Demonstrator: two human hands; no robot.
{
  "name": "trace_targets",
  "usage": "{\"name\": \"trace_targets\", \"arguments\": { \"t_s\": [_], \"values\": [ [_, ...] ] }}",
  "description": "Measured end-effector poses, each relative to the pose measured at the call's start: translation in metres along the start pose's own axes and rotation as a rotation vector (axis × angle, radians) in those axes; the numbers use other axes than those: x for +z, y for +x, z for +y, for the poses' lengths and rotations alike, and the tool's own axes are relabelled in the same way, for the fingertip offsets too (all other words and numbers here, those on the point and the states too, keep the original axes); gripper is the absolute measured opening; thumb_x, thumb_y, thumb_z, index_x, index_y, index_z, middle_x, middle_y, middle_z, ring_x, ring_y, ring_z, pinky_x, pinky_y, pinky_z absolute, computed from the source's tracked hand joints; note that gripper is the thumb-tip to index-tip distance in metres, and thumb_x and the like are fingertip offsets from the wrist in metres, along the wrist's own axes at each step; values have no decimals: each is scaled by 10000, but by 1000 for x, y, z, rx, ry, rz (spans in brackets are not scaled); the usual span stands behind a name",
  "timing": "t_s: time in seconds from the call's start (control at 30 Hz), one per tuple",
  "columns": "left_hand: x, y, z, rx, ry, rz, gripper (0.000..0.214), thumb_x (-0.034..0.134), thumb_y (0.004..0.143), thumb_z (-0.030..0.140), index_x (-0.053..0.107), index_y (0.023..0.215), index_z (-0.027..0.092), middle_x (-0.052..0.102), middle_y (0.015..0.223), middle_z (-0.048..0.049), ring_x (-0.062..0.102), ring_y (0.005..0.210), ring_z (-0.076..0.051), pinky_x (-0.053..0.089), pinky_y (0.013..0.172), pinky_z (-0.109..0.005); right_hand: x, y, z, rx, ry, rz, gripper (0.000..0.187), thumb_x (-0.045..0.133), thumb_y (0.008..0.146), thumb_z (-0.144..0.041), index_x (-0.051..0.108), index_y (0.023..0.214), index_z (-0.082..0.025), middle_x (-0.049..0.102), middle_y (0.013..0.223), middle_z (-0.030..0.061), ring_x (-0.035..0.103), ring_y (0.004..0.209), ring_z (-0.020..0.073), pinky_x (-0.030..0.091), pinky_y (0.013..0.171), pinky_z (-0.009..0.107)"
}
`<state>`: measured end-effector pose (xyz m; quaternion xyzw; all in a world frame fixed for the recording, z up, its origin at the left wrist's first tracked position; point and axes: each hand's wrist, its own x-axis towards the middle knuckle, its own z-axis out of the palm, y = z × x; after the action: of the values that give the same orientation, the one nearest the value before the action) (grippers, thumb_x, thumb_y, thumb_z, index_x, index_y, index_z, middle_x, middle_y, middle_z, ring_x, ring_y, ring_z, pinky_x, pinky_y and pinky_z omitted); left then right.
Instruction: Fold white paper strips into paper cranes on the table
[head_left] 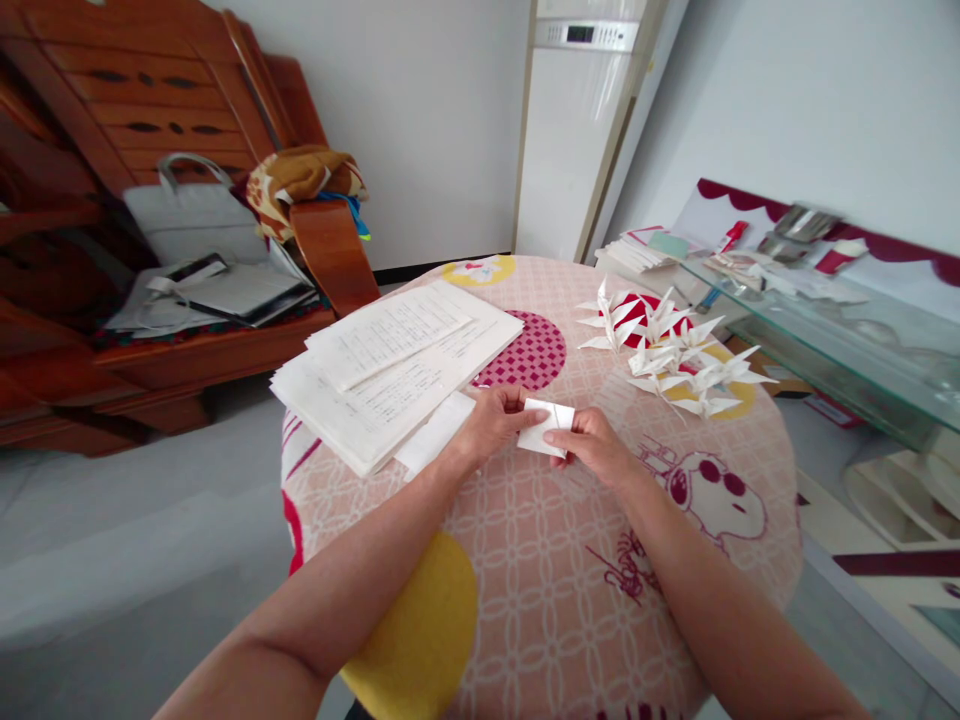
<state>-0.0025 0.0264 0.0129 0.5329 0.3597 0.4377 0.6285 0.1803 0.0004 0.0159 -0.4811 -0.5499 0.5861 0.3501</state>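
Both my hands meet over the middle of a round table (570, 560) covered with a pink patterned cloth. Between them is a small folded piece of white paper (545, 428). My left hand (495, 422) pinches its left edge with thumb and fingers closed. My right hand (592, 445) grips its right side, fingers curled over it. The paper is held just above the cloth.
A stack of printed sheets (390, 370) lies left of my hands, with a loose white sheet (435, 432) beside it. Several folded paper cranes (671, 355) lie at the far right of the table. A glass shelf (840, 330) stands to the right, a wooden bench (150, 330) with a bag to the left.
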Motion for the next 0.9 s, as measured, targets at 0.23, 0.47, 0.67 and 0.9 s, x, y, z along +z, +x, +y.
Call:
{"name": "trace_targets", "arguments": {
  "t_s": [0.23,0.47,0.67,0.9],
  "values": [
    [-8,1,-2,261,425,54,165,753,791,273,662,783,136,646,693,1,549,600,-105,415,575,-225,-14,6,9,-250,-308,118,246,689,771,-383,690,677,-156,635,583,10,551,535,131,409,526,250],
    [-10,-5,4,670,902,29,61,631,925,178,676,890,158,693,870,-44,638,819,-151,484,752,-258,-12,3,8,-671,-794,316,156,585,871,-174,633,723,-183,635,680,23,559,652,152,406,632,275],
    [-15,1,2,816,1102,12,119,555,958,160,658,900,170,691,880,-54,634,832,-165,494,788,-284,-13,9,9,-873,-1060,431,171,539,855,-71,623,777,-197,657,790,76,584,804,219,435,736,319],
    [-18,10,-4,939,1312,-57,163,502,966,130,637,879,159,666,847,-53,594,814,-182,463,790,-310,-9,9,9,-930,-1390,429,254,485,920,-82,622,735,-188,583,746,83,482,783,243,365,728,363]
  ]
}}
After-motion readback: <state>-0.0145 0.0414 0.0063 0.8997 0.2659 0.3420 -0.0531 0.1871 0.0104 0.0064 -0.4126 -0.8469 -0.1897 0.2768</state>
